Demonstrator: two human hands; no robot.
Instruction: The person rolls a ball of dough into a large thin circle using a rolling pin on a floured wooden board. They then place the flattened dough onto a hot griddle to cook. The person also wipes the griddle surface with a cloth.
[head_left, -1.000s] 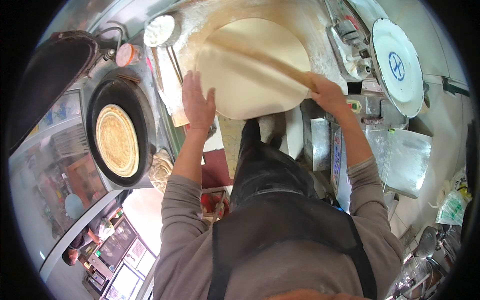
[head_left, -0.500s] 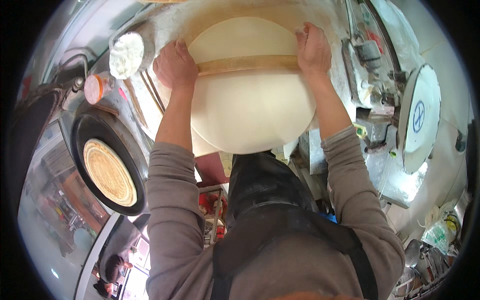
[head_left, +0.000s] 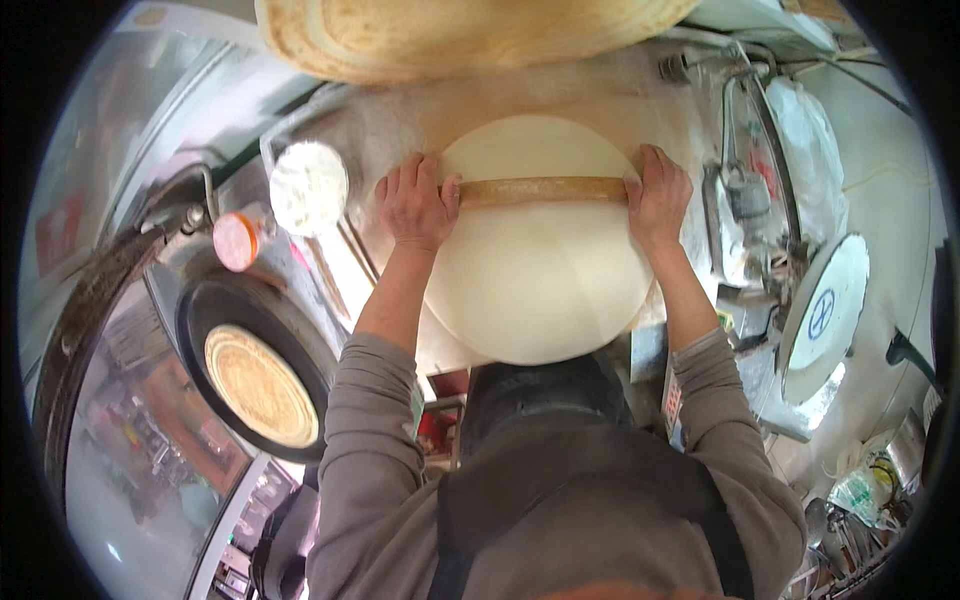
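A wide, thin round sheet of pale dough [head_left: 540,280] lies on the work board, its near edge close to my apron. A wooden rolling pin [head_left: 545,190] rests crosswise on its far part. At the pin's left end is my left hand [head_left: 415,203], its thumb against the wood and its fingers loosely bent beyond the board's middle. My right hand [head_left: 660,195] holds the other end, fingers curled over it. Both ends of the pin are hidden by the hands.
Left of the board stand a bowl of white flour [head_left: 308,188], an orange-rimmed jar [head_left: 236,241] and a black round pan [head_left: 195,325] with a browned flatbread [head_left: 262,388]. A large flatbread [head_left: 470,45] spans the far edge. At right are a white enamel lid [head_left: 822,318] and metal tools.
My view has tilted up, so board and hands sit lower and a large flatbread shows at the top. My left fingers have loosened from a tight grip on the rolling pin.
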